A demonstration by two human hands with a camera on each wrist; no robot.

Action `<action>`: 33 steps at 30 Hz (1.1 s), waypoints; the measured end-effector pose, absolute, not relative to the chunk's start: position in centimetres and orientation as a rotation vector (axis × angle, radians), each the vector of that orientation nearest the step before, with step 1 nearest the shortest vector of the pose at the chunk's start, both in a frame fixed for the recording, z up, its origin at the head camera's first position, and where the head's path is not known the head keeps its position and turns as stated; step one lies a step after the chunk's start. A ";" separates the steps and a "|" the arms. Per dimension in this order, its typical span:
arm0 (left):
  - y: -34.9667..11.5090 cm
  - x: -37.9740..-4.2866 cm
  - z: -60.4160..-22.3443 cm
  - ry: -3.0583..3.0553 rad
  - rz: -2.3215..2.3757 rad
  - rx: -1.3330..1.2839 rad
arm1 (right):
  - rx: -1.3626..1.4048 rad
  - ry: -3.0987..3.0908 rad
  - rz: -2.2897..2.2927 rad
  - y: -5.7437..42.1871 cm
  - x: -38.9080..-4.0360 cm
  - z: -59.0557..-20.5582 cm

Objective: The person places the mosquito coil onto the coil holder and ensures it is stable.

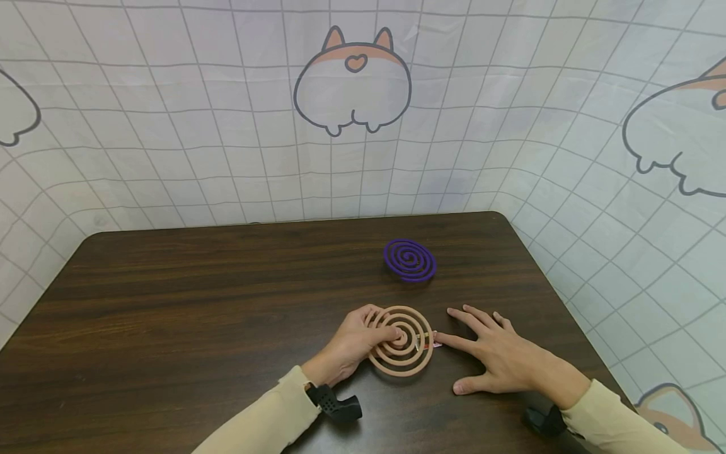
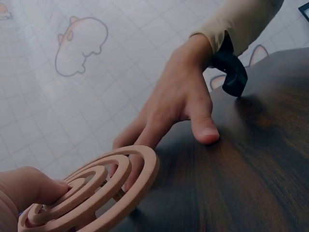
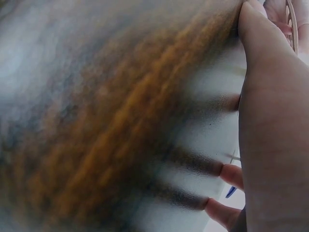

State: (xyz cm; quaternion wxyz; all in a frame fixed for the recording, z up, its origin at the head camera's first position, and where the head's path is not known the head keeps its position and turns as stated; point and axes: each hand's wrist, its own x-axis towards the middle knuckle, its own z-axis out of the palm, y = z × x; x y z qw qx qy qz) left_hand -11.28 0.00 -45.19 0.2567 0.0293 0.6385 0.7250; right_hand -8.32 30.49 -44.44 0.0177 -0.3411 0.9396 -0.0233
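My left hand [image 1: 354, 340] holds a flat tan spiral coil [image 1: 397, 370], shaped like a mosquito coil, with the thumb pressed near its centre and the other fingers beneath. In the left wrist view the coil [image 2: 149, 166] is tilted, its rings spaced apart. My right hand [image 1: 505, 356] lies low over the table with fingers spread, thumb and fingertips near the surface. Its index fingertip is right at the coil's right edge, beside a small red and yellow piece [image 1: 437, 345] that shows through and past the rings. What this piece is, I cannot tell.
A purple spiral coil [image 1: 409, 260] sits farther back on the dark wood table [image 1: 170, 315]. A grid-patterned cloth [image 1: 227, 126] with cartoon animals hangs behind and at the sides. Black devices are worn on the left wrist [image 1: 340, 407] and right wrist [image 1: 544, 421].
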 end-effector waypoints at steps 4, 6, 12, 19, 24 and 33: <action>0.2 -11.3 -45.3 1.777 1.957 0.070 | -1.053 2.913 -0.075 30.5 -8.4 -44.5; 0.4 -11.4 -45.4 1.787 1.958 0.067 | -1.047 2.910 -0.078 30.5 -8.4 -44.5; 0.8 -11.4 -45.4 1.792 1.957 0.064 | -1.021 2.894 -0.085 30.5 -8.4 -44.5; 1.3 -11.5 -45.4 1.783 1.969 0.074 | -1.003 2.887 -0.084 30.5 -8.4 -44.4; 1.7 -11.6 -45.4 1.760 1.966 0.061 | -1.013 2.894 -0.072 30.5 -8.4 -44.4; 2.2 -11.6 -45.3 1.698 1.984 0.060 | -1.001 2.879 -0.060 30.3 -8.4 -44.2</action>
